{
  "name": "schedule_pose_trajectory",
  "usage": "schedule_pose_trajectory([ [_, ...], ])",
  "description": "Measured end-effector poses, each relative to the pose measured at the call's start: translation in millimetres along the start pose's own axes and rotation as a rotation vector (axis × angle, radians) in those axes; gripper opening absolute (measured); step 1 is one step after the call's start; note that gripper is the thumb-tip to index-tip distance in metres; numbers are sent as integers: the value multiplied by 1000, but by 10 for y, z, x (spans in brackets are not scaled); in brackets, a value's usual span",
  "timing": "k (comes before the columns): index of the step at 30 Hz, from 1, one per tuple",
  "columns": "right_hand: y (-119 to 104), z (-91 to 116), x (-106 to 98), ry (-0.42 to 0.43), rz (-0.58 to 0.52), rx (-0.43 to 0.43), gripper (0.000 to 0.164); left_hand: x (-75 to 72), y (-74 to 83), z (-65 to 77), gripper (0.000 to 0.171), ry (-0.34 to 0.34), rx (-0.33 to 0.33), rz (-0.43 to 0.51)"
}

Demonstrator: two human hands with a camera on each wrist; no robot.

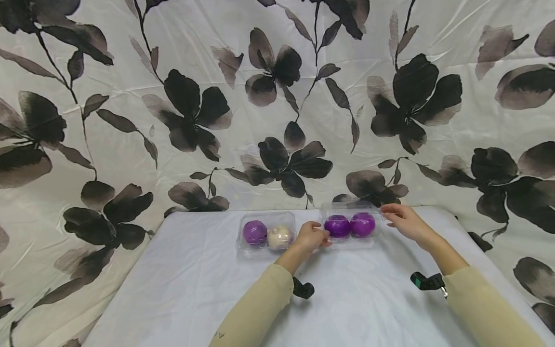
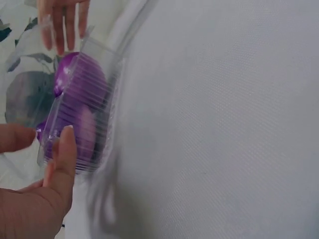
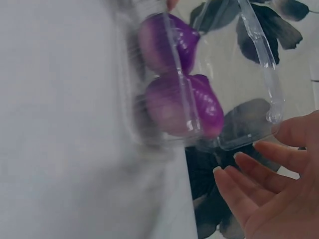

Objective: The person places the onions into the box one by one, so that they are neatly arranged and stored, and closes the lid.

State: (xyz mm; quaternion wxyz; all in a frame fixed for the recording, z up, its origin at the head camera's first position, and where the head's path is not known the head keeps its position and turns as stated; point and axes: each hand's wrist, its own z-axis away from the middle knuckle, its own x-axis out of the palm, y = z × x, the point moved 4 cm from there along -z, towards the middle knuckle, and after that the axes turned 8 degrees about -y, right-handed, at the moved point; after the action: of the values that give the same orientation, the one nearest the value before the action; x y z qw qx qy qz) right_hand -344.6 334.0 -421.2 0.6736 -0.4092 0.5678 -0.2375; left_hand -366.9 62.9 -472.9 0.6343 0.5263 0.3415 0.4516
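A clear plastic clamshell box at the table's far edge holds two glossy purple onions. Its transparent lid stands raised toward the back. At the lid's right corner, my right hand pinches the rim between its fingertips. My left hand is at the box's left end. There the left forefinger lies straight along the ribbed wall, while the thumb stands apart from it. Part of the left hand's contact with the box is hidden.
Left of my left hand sits a second clear box with a purple onion and a whitish bulb, its lid down. A white cloth covers the table. Behind the far edge hangs a floral curtain.
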Motion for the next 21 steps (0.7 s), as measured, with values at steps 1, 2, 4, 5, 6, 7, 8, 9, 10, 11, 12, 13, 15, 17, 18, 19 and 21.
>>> schedule_pose_trajectory([
  [1, 8, 11, 24, -3, 10, -9, 44, -8, -10, 20, 61, -16, -10, -5],
  [2, 16, 22, 46, -5, 22, -12, 44, -16, -21, 47, 67, -35, -24, -8],
  [4, 31, 44, 85, -6, 41, -12, 46, -29, -39, 100, 81, -74, -45, -15],
  [5, 37, 54, 99, -6, 55, -11, 47, -35, -48, 126, 86, -92, -53, -20],
  [6, 49, 61, 110, -6, 66, -12, 48, -41, -53, 151, 89, -102, -60, -29],
  [7, 61, 63, 118, -4, 78, -13, 48, -46, -57, 169, 90, -108, -59, -23],
  [8, 73, 68, 123, -1, 88, -14, 48, -50, -59, 186, 90, -109, -56, -22],
  [9, 84, 71, 129, 1, 97, -13, 49, -54, -62, 198, 88, -110, -51, -21],
  [10, 96, 73, 133, 6, 106, -16, 48, -57, -65, 209, 85, -110, -44, -17],
  [11, 106, 75, 136, 9, 112, -23, 48, -59, -66, 216, 83, -109, -36, -15],
  [12, 117, 76, 141, 13, 116, -23, 48, -62, -69, 222, 79, -105, -29, -6],
  [13, 129, 81, 144, 15, 120, -25, 48, -63, -75, 226, 76, -100, -23, 5],
  [15, 153, 87, 153, 18, 119, -28, 47, -58, -91, 229, 69, -99, -12, 23],
  [17, 177, 97, 166, 16, 118, -25, 48, -47, -109, 230, 61, -98, -5, 46],
  [18, 188, 102, 175, 12, 115, -20, 48, -40, -118, 230, 57, -96, -1, 57],
  [19, 197, 107, 185, 7, 113, -20, 48, -33, -127, 229, 54, -96, 4, 64],
  [21, 212, 116, 206, -7, 110, -1, 48, -19, -145, 228, 48, -95, 6, 74],
])
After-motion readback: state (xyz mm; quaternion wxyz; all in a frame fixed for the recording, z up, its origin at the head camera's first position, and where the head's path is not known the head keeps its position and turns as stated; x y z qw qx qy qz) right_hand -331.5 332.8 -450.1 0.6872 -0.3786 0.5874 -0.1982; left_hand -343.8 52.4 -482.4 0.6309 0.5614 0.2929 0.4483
